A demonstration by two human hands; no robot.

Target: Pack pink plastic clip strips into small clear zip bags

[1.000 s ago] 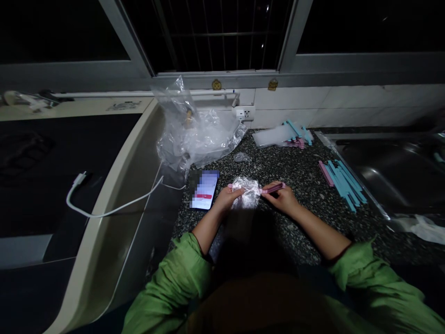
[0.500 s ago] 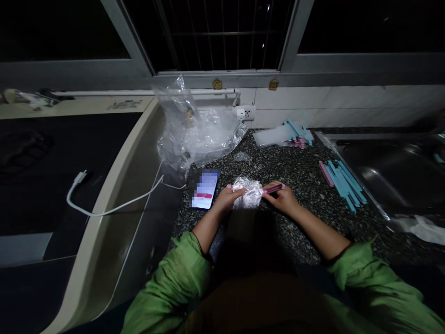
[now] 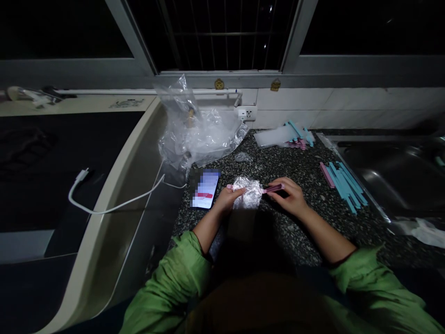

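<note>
My left hand [image 3: 225, 200] is closed on a crinkled clear plastic bag [image 3: 248, 197], its thumb lying on top of the plastic. Across the bag's upper part runs a pink bag-sealing clip [image 3: 274, 188]; one pink end shows at the left beside my left fingers. The clip's longer part sticks out on the right, dark inside between its two strips. There my right hand [image 3: 290, 197] has its thumb below and its fingers above the clip, closed around it. The inner sides of my fingers are hidden.
A lit phone [image 3: 206, 188] lies left of the bag. Farther back are a big clear plastic bag [image 3: 205, 139] and a packet of blue and pink clips [image 3: 295, 134]. Loose blue clips [image 3: 344, 183] lie beside the sink [image 3: 392, 171]. A white cable [image 3: 114, 209] hangs at the left.
My right hand has slid a little to the right along the pink clip, and its fingers are raised more. My left hand and the bag have stayed in place.
</note>
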